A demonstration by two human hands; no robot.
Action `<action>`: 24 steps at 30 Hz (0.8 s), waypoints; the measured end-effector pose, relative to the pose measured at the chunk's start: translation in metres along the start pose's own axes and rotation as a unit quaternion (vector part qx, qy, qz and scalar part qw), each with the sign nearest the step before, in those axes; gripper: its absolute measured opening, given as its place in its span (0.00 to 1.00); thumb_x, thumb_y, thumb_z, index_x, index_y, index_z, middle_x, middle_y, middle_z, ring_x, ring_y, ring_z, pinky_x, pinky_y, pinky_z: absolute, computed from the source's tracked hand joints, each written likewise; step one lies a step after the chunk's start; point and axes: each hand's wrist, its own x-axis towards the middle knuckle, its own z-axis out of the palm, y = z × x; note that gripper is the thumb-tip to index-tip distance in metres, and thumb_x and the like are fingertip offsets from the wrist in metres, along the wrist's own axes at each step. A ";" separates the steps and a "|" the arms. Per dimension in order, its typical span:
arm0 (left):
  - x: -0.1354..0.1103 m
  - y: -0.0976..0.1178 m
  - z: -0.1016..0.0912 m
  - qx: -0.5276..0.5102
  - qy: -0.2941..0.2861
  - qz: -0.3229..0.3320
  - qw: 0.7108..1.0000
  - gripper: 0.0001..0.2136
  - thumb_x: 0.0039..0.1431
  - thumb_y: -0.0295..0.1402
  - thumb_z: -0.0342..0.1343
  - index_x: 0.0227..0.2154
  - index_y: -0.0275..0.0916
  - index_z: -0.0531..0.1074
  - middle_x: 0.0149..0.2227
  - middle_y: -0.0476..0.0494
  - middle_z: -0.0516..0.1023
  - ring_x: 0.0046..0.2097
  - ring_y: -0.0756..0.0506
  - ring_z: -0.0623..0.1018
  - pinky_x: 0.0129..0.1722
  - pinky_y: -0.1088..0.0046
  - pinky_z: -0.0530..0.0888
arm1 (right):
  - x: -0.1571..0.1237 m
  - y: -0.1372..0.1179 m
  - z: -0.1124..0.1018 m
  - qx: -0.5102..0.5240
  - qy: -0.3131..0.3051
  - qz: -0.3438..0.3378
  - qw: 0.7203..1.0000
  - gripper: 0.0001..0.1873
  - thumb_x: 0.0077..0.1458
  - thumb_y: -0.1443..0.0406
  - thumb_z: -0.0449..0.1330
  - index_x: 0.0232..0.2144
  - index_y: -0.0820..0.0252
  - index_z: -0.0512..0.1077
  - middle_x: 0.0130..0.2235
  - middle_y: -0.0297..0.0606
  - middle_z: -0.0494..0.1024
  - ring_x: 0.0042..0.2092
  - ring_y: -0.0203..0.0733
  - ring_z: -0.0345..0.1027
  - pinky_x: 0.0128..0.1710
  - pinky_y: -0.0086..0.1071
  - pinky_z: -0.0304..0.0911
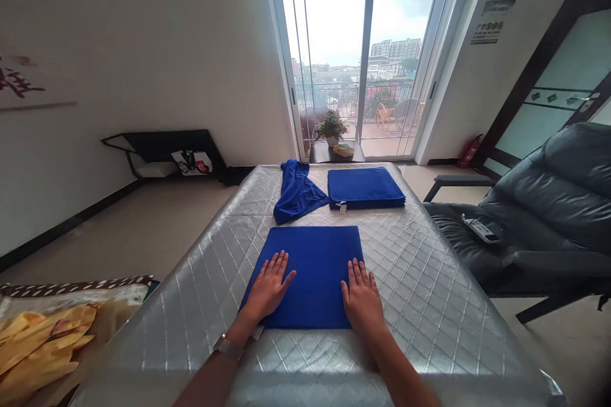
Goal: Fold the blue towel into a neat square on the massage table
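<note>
A folded blue cloth [312,261] lies flat on the silver quilted table [429,305] in front of me. My left hand [268,289] rests palm down on its near left part, fingers stretched out. My right hand [361,296] lies flat on its near right edge, fingers also extended and open. Farther back sits a neat stack of folded blue cloths [365,188]. Left of that stack lies a crumpled, unfolded blue cloth [296,191].
A dark recliner chair [539,216] with a remote on its seat stands right of the table. Beyond the far edge are a small side table with a potted plant [331,128] and glass balcony doors. A yellow patterned cushion [42,343] lies at the lower left.
</note>
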 end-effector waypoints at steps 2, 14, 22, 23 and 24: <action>-0.003 -0.005 0.001 0.002 0.005 -0.010 1.000 0.34 0.70 0.55 0.31 0.71 0.39 0.46 0.71 0.41 0.50 0.71 0.40 0.52 0.69 0.53 0.52 | -0.001 0.000 -0.001 0.001 -0.001 0.001 1.000 0.33 0.69 0.57 0.37 0.71 0.64 0.46 0.72 0.37 0.41 0.72 0.43 0.33 0.71 0.44 0.31; -0.003 0.003 -0.005 -0.014 -0.003 -0.025 1.000 0.36 0.70 0.55 0.28 0.70 0.36 0.49 0.71 0.43 0.49 0.72 0.42 0.50 0.70 0.55 0.50 | 0.000 -0.001 -0.006 -0.019 -0.014 0.001 1.000 0.33 0.68 0.57 0.38 0.71 0.64 0.47 0.72 0.37 0.42 0.72 0.43 0.34 0.70 0.43 0.32; -0.002 0.002 -0.002 -0.038 -0.014 -0.029 0.999 0.36 0.70 0.56 0.29 0.70 0.36 0.49 0.71 0.41 0.49 0.72 0.40 0.50 0.70 0.53 0.50 | 0.001 0.006 0.007 -0.048 0.013 -0.009 0.999 0.33 0.68 0.55 0.38 0.70 0.63 0.48 0.72 0.35 0.44 0.72 0.42 0.35 0.71 0.42 0.33; -0.002 0.002 -0.003 -0.044 -0.014 -0.032 0.998 0.36 0.69 0.56 0.29 0.70 0.36 0.49 0.71 0.41 0.49 0.72 0.40 0.50 0.70 0.53 0.51 | 0.002 0.007 0.009 -0.054 0.014 -0.009 0.998 0.33 0.68 0.55 0.38 0.70 0.63 0.48 0.72 0.35 0.44 0.72 0.41 0.35 0.71 0.42 0.33; -0.003 0.002 -0.003 -0.050 -0.012 -0.035 0.998 0.36 0.69 0.56 0.30 0.70 0.36 0.49 0.71 0.40 0.49 0.72 0.40 0.50 0.70 0.54 0.51 | 0.002 0.009 0.012 -0.061 0.016 -0.010 0.998 0.34 0.68 0.55 0.37 0.70 0.63 0.48 0.72 0.35 0.44 0.72 0.41 0.35 0.71 0.42 0.33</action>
